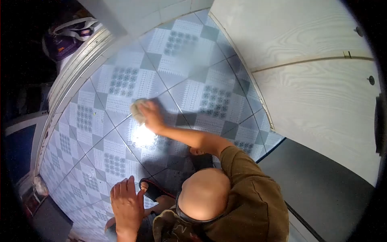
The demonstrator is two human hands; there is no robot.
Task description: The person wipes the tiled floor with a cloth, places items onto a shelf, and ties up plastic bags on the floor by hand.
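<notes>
My right hand [151,117] reaches out over the tiled floor [109,137] and presses on a pale, wadded cloth [138,111]. The fingers curl over its right side, and the cloth's left edge stays visible. My left hand [127,201] hangs at the lower left, back of the hand upward. Its fingers are stretched out with the thumb apart, and nothing is in it. A bare knee [205,193] sits between the arms. Below it, a foot in a dark slipper [151,189] rests on the floor.
White wood-grain cabinet doors [310,92] stand on the right, above a dark grey panel [322,177]. A pale door track [76,76] runs along the left. Beyond it lies a purple bag [64,44]. Bright light reflects off the tiles near my right hand.
</notes>
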